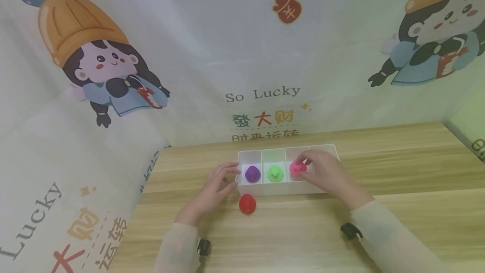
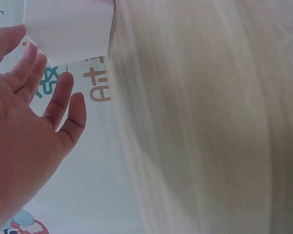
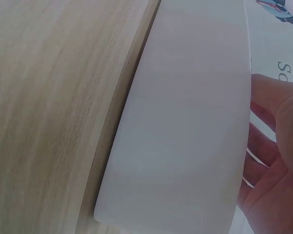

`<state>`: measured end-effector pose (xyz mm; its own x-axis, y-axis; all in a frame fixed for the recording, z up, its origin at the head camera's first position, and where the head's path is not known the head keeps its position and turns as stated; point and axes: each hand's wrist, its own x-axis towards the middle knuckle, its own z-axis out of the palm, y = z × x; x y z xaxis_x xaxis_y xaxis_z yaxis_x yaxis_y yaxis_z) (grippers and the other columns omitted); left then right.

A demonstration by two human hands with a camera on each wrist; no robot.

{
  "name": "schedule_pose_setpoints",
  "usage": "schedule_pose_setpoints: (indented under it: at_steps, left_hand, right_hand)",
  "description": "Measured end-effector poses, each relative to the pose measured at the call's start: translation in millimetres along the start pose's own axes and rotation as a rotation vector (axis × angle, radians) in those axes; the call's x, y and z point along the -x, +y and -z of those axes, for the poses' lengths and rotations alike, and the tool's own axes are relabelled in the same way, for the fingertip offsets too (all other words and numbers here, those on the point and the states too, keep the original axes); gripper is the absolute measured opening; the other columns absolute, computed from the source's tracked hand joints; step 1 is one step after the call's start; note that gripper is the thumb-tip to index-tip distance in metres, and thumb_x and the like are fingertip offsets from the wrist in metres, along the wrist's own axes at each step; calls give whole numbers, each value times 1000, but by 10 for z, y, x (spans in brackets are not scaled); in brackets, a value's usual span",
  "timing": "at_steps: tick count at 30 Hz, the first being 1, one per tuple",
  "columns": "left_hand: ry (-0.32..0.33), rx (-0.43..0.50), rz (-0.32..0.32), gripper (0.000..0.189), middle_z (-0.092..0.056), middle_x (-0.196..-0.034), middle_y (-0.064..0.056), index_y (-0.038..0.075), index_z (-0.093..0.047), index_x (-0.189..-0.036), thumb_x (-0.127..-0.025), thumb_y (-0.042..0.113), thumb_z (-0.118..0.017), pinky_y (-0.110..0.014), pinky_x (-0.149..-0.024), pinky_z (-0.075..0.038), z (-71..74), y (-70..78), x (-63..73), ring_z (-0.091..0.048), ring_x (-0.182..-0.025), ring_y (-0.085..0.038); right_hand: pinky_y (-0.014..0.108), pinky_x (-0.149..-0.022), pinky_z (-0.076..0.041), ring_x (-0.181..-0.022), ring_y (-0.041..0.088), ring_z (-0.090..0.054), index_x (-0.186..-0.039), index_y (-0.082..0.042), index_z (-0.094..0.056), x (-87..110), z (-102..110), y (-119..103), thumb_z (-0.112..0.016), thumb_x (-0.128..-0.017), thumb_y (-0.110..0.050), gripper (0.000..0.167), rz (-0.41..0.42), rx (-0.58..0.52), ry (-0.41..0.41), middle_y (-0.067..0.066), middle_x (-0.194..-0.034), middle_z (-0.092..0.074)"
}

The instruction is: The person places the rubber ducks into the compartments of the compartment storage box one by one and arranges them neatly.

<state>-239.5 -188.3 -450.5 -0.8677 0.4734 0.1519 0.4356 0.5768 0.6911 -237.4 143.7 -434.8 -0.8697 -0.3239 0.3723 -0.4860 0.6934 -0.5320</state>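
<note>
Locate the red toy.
In the head view, the red toy sits on the table before the white box, near its left end, right of the left hand.

You had room to pass over the tabletop (image 1: 288,239) between your sleeves (image 1: 178,243). The red toy (image 1: 247,204) stood in the way just in front of the white box (image 1: 280,188). Your left hand (image 1: 217,185) blocked the box's left end, your right hand (image 1: 326,169) partly covered its right, and upright dividers (image 1: 262,167) barred sideways passage inside.

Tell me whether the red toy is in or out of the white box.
Out: the red toy sits on the wooden table, just in front of the white box.
</note>
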Motion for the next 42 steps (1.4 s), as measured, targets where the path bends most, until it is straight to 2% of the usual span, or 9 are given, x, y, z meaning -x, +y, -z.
schedule_pose_setpoints:
  at_steps: [11, 18, 28, 37, 42]
  left_hand:
    - [4, -1, -8, 31, -30, -136, 9, 22, -48, -117, -87, 21, -56, -43, -83, -39, 2, -16, -4, -40, -104, -22]
    - [9, 6, -12, 31, -31, -137, 7, 18, -49, -117, -87, 21, -56, -42, -85, -38, 2, -16, -4, -40, -104, -22]
    - [17, -1, -27, 30, -30, -137, 5, 18, -49, -117, -87, 19, -56, -41, -85, -39, -12, -34, -18, -41, -103, -21]
    - [6, -5, -11, 31, -30, -137, 5, 17, -49, -117, -87, 19, -56, -41, -85, -39, -18, -33, -12, -40, -104, -20]
    - [-1, -3, -3, 31, -28, -138, 7, 16, -48, -118, -88, 21, -54, -42, -85, -39, -13, -22, -9, -39, -105, -20]
  right_hand:
    - [32, -71, -42, -80, 19, -55, -83, -20, -64, -80, -23, 58, -75, -68, -24, 20, 6, 34, -33, -8, -81, -61]
    - [35, -74, -42, -84, 20, -52, -85, -19, -63, -120, -62, 87, -76, -68, -25, 22, -64, -7, -134, -6, -84, -59]
    - [34, -74, -43, -82, 19, -53, -82, -20, -62, -174, -87, 96, -76, -68, -25, 20, -101, 37, -148, -7, -83, -59]
    - [34, -74, -42, -79, 17, -54, -80, -20, -61, -189, -115, 124, -76, -67, -22, 20, -86, 104, -136, -8, -79, -60]
    - [34, -75, -41, -78, 16, -52, -79, -19, -60, -198, -92, 80, -77, -66, -19, 22, -112, 146, -151, -7, -79, -59]
